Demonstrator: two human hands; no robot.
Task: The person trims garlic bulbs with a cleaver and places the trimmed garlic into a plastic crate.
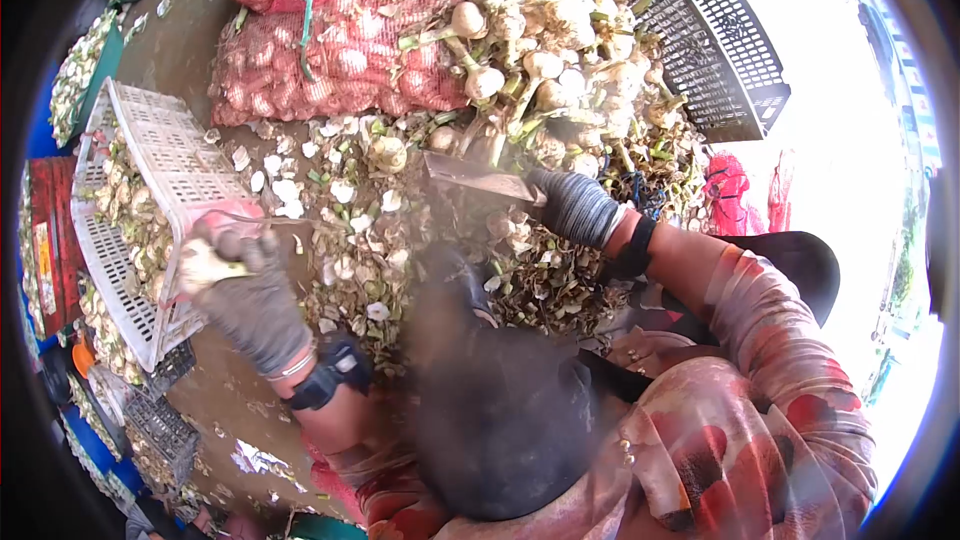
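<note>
Nearest the camera sits a dark, blurred shape between patterned sleeves. The outstretched left hand, beside the white crate, curls round pale garlic; the right hand, forearm angled inward, grips a blade above scraps. The step looks like placing garlic, calling for a looser left grip.

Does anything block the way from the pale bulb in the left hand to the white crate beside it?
Nothing visible does. In this view the left hand holds the pale bulb right by the edge of the white crate; whether they touch, I can't tell.
</note>
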